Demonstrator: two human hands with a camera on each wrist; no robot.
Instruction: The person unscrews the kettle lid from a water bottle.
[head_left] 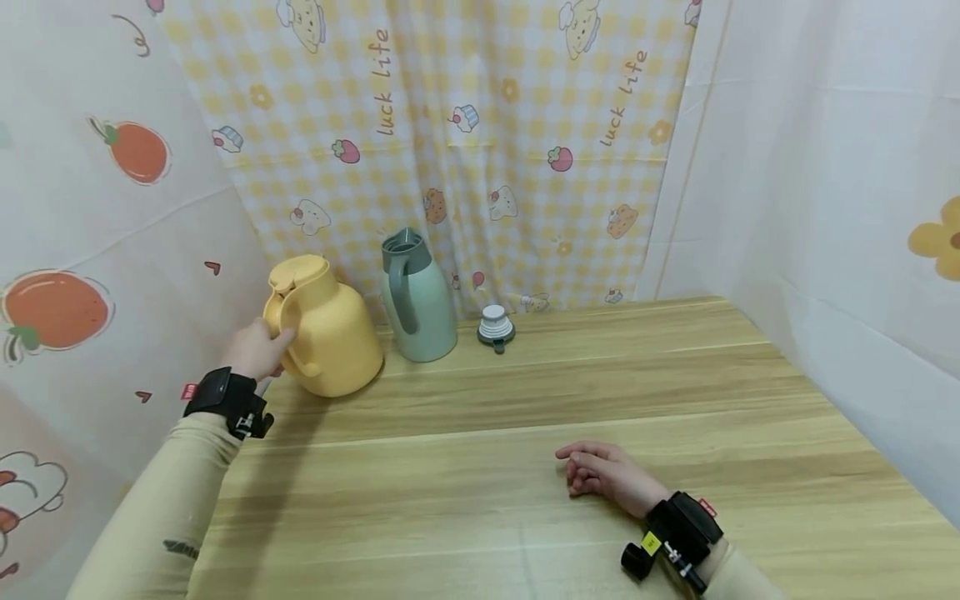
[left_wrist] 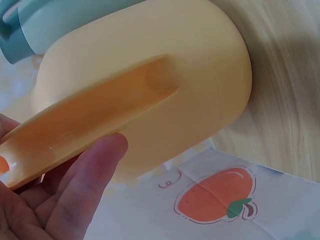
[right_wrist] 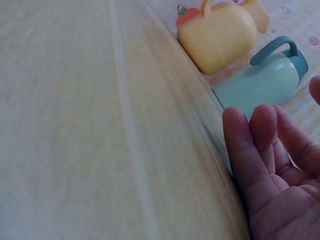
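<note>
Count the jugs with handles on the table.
2. The rounded yellow plastic jug stands at the back left of the wooden table, the left hand at its handle. The taller pale green jug stands just right of it. None seems hidden.

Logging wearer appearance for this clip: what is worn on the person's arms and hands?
Both hands are bare. The left hand and right hand each follow a black wrist-mounted camera strap with a small red tab; the right strap also shows a yellow sticker. Both arms wear long, close-fitting beige sleeves; the left sleeve carries small dark lettering.

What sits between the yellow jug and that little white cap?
The green jug stands between the yellow jug and white cap, seen in the head view.
</note>
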